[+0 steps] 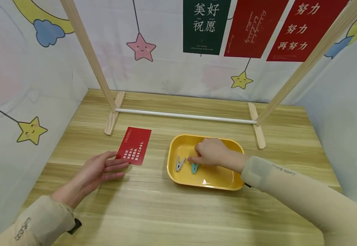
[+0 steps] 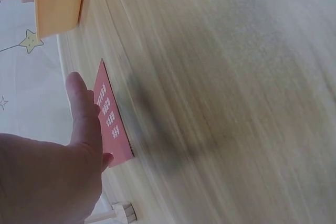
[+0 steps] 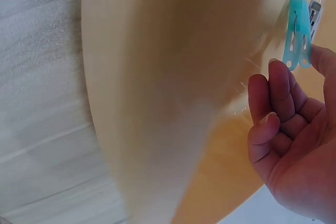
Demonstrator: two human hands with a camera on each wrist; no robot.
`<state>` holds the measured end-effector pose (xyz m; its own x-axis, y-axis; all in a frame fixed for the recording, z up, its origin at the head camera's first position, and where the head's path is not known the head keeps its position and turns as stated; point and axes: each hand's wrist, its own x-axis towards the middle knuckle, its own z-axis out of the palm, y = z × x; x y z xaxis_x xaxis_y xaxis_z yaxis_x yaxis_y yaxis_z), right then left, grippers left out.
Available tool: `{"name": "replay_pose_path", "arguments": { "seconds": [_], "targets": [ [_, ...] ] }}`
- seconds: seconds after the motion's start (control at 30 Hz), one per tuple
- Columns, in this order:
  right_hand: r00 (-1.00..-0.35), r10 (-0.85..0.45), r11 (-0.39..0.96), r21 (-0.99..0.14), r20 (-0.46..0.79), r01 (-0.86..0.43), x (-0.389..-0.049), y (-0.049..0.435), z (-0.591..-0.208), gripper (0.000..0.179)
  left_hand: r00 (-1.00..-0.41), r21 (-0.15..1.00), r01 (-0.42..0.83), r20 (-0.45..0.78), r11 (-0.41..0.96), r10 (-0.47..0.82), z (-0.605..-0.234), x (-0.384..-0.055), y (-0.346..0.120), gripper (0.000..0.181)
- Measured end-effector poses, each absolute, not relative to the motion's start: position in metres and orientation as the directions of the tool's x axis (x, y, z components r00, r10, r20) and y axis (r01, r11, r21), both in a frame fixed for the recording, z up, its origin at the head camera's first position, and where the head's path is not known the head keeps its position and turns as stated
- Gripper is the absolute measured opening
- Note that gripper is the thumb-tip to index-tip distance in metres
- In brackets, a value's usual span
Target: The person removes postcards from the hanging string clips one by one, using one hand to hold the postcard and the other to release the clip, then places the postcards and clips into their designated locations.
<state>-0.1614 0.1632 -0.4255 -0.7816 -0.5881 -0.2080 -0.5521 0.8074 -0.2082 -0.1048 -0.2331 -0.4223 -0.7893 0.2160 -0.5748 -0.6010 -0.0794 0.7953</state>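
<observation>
Under both our hands lies the wooden table [image 1: 178, 212], and on it, around our right hand [image 1: 213, 152], sits the yellow tray [image 1: 209, 179], a shallow dish with a smooth, glossy floor that we judge to be light and apt to slide if nudged. Just beyond the fingertips of our left hand [image 1: 97, 171] lies the red card [image 1: 134, 145], flat on the wood; we take it for thin, light and bendable, hard to lift off a flat surface except by an edge or corner. The left fingers are stretched out and relaxed, their tips touching the card's near edge, the palm low over the table. Smallest are the two clothespins in the tray: a grey clothespin [image 1: 180, 163] just to the left of the right hand, and a teal clothespin [image 3: 297, 34] at its fingertips. We judge them to be small, stiff, light plastic, sprung, best taken across the long sides or squeezed at the tail ends. The right hand reaches in from the right, knuckles up, fingers curled, forefinger and thumb down at the teal clothespin; whether they already pinch it or merely touch it we cannot tell.
</observation>
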Motion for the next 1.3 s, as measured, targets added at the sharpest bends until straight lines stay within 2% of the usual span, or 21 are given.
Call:
{"name": "replay_pose_path", "arguments": {
  "seconds": [0.37, 0.57, 0.97, 1.3],
  "targets": [
    [-0.786, -0.582, 0.812, -0.193, -0.207, -0.551, -0.162, 0.167, -0.421, 0.051, -0.787, 0.79, -0.604, -0.572, -0.101, 0.231, -0.425, -0.107, -0.233, 0.065],
    [-0.765, -0.607, 0.794, -0.205, -0.216, -0.572, -0.158, 0.166, -0.415, 0.047, -0.785, 0.79, -0.605, -0.573, -0.097, 0.234, -0.425, -0.107, -0.234, 0.066],
    [-0.731, -0.664, 0.743, -0.249, -0.156, -0.621, -0.157, 0.163, -0.412, 0.04, -0.78, 0.788, -0.61, -0.577, -0.084, 0.243, -0.423, -0.107, -0.234, 0.07],
    [-0.746, -0.653, 0.749, -0.261, -0.133, -0.609, -0.158, 0.173, -0.395, 0.035, -0.802, 0.826, -0.564, -0.541, -0.019, 0.254, -0.414, -0.111, -0.234, 0.075]
  ]
}}
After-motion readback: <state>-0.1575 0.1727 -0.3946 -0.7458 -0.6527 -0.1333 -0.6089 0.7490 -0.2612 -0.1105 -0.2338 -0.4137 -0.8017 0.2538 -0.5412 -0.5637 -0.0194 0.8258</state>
